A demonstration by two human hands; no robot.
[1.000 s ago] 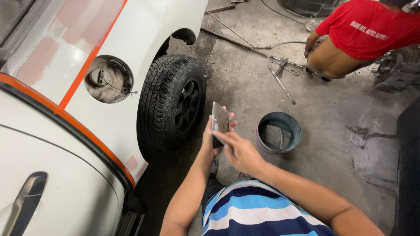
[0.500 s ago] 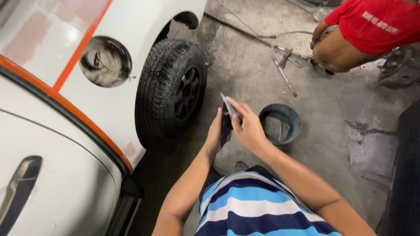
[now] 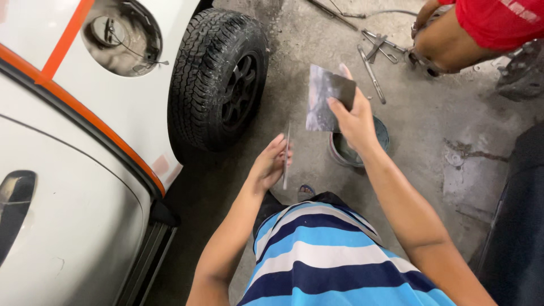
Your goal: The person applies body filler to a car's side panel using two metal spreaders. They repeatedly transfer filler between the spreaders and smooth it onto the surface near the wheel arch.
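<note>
the right hand (image 3: 354,116) is raised over the floor, fingers closed around a flat grey spreader plate (image 3: 324,102) with a dark handle end, its smeared face turned toward the person. lower and to the left, the left hand (image 3: 271,163) pinches a thin metal blade (image 3: 286,156) seen edge-on, so it shows only as a narrow upright strip; thumb and fingers are closed on it. the two tools are near each other but apart, not touching.

just beneath the right hand a small round grey bucket (image 3: 345,150) stands on the concrete floor (image 3: 442,124), mostly hidden by the wrist. the person's striped blue and white shirt (image 3: 334,255) fills the bottom of the view.

to the left is a white vehicle (image 3: 73,204) with an orange stripe, its open round fuel filler (image 3: 120,37) showing, and a black tyre (image 3: 218,76) close beside the left hand. farther off, metal tools (image 3: 374,54) lie on the floor near another person in a red shirt (image 3: 501,22).
</note>
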